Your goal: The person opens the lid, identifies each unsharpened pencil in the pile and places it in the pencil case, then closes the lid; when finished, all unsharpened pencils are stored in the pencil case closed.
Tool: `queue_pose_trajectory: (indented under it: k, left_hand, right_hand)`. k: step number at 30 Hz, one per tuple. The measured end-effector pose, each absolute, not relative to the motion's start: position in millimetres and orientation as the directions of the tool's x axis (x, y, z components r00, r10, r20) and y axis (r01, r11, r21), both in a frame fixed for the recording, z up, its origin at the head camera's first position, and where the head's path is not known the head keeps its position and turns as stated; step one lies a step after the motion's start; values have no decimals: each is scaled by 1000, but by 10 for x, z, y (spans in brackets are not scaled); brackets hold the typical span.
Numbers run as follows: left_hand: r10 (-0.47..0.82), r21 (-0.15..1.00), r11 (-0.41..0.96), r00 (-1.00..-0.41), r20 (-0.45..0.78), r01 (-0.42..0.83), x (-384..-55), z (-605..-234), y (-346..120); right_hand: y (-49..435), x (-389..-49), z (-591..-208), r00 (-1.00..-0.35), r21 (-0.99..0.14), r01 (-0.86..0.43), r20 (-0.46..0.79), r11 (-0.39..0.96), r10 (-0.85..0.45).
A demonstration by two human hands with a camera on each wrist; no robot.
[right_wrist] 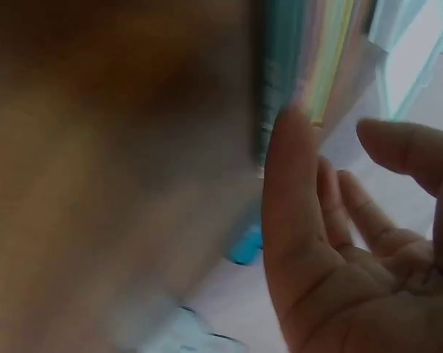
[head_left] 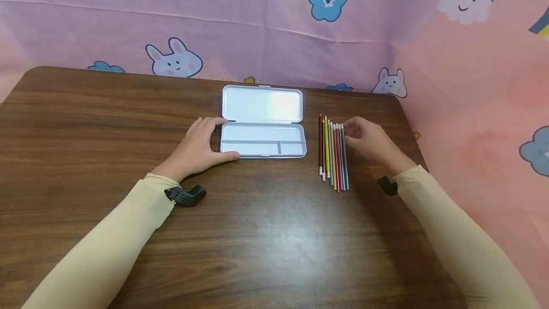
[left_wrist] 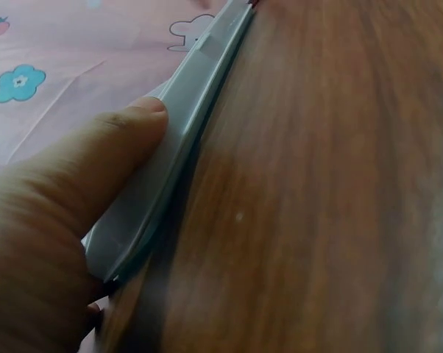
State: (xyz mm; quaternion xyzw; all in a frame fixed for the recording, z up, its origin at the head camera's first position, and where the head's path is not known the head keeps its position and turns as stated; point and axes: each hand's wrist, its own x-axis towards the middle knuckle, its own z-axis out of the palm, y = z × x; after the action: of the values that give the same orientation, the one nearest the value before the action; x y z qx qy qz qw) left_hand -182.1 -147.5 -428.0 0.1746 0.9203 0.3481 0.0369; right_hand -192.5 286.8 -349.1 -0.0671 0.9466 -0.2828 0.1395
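A white pencil case (head_left: 257, 133) lies with its lid (head_left: 246, 104) folded back on the wooden table; its tray has divided compartments with nothing in them. My left hand (head_left: 193, 149) grips the left end of the tray, thumb on the front wall and fingers at the hinge side. In the left wrist view the thumb (left_wrist: 137, 125) presses on the case wall. To the right of the case lies a row of several pencils (head_left: 337, 156), side by side. My right hand (head_left: 371, 139) is at their far right end, index fingertip right at the pencils (right_wrist: 284, 59), thumb apart from it.
The brown table (head_left: 257, 232) has its far edge just behind the case and its right edge near my right hand. A pink printed cloth (head_left: 240, 27) hangs behind and along the right. Black wrist straps (head_left: 185, 196) show at both sleeves.
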Motion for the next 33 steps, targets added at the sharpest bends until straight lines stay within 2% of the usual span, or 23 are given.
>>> queue_pose_trajectory:
  k: [4,9,21,28,33]
  left_hand:
    - [352,649,699,-934,55,302,-1825,-4279,-1484]
    - [358,640,701,-932,64,313,-1840,-4300,-1488]
    - [361,639,696,-929,81,326,-1837,-4293,-1477]
    - [379,640,690,-922,79,338,-1837,-4312,-1488]
    - [381,641,687,-921,82,342,-1843,-4305,-1495]
  right_hand:
    - [3022,-1740,-3620,-914,-640,109,-366,761,-177]
    - [3027,-1645,-3710,-915,-657,98,-355,748,-192]
    - [3044,-1658,-3684,-942,-547,55,-305,836,-138]
    - [3108,-1540,-3583,-929,-466,21,-336,885,-154]
    - [3164,-1501,-3621,-946,-388,-10,-295,921,-134]
